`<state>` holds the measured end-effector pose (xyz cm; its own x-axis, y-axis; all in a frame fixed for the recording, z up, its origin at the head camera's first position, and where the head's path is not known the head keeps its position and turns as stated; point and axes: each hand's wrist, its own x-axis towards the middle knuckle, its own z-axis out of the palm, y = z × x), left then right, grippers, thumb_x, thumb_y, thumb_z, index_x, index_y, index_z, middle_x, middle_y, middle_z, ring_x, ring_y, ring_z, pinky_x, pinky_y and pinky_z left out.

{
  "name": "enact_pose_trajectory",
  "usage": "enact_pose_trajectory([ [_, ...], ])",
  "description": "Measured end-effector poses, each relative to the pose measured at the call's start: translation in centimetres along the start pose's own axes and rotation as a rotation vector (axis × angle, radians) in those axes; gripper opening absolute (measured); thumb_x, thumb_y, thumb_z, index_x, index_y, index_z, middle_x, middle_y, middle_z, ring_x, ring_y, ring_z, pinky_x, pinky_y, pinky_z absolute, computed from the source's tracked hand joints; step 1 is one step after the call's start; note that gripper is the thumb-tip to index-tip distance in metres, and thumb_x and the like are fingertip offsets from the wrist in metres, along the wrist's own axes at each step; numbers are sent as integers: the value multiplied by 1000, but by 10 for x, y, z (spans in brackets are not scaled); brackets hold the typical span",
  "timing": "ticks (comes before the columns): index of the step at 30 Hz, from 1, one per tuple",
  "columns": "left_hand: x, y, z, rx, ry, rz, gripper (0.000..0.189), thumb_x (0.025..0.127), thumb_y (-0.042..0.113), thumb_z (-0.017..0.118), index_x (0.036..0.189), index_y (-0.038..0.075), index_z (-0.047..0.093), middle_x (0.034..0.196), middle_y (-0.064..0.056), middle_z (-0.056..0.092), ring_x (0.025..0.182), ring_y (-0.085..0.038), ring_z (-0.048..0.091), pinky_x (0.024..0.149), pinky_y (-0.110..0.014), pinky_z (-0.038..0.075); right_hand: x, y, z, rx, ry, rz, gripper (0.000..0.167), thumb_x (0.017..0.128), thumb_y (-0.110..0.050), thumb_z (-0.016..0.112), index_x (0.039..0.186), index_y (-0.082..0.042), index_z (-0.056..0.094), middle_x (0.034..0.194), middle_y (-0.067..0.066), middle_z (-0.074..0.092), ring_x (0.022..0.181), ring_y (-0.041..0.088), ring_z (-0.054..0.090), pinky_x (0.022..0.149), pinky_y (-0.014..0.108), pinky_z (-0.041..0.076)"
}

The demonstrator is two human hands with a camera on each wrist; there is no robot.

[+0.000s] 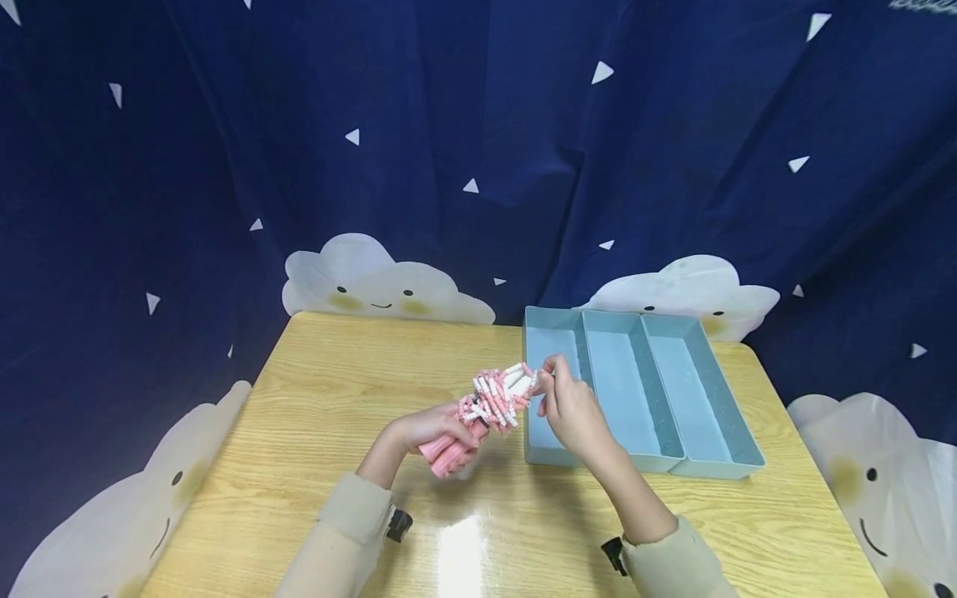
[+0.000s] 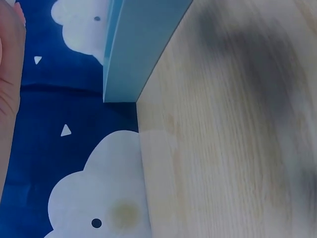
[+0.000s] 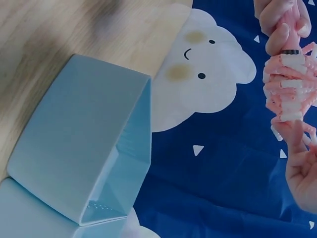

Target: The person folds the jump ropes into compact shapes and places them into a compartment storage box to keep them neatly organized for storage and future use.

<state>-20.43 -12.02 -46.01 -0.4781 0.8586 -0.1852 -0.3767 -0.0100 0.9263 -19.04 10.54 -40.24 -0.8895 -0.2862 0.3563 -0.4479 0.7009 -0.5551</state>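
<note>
A beaded jump rope in pink and white is gathered into a bundle above the table, with its pink handles side by side at the lower left end. My left hand grips the handles. At the far end of the bundle, my right hand pinches the beaded loops. The right wrist view shows the bundled rope between both hands, the left hand above and the right hand below. Only an edge of the left hand appears in the left wrist view.
A light blue tray with three long compartments stands on the right side of the wooden table, just behind and beside my right hand. A dark blue curtain with white triangles and clouds hangs around the table.
</note>
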Motion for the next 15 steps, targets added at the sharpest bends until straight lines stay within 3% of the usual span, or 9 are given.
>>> enact_pose_trajectory([
  [6, -4, 9, 12, -2, -40, 7, 31, 82, -1, 40, 113, -1, 38, 60, -5, 50, 46, -11, 48, 45, -25, 46, 1, 10, 1, 158, -15, 62, 14, 99, -18, 34, 98, -5, 41, 61, 0, 62, 47, 6, 54, 42, 23, 38],
  [11, -6, 14, 16, -15, -61, 17, 29, 82, -2, 39, 111, 0, 39, 61, -5, 50, 47, -11, 48, 45, -24, 46, 2, 12, 1, 300, -11, 69, 17, 97, -18, 43, 100, -3, 51, 60, 2, 62, 48, 10, 56, 42, 21, 44],
  [15, -5, 14, 14, -56, -74, 22, 34, 83, -2, 37, 116, -4, 32, 60, -5, 49, 47, -12, 47, 45, -24, 45, 1, 13, 1, 374, -40, 60, 20, 91, -15, 54, 104, 0, 59, 69, 7, 65, 55, 17, 62, 50, 23, 51],
])
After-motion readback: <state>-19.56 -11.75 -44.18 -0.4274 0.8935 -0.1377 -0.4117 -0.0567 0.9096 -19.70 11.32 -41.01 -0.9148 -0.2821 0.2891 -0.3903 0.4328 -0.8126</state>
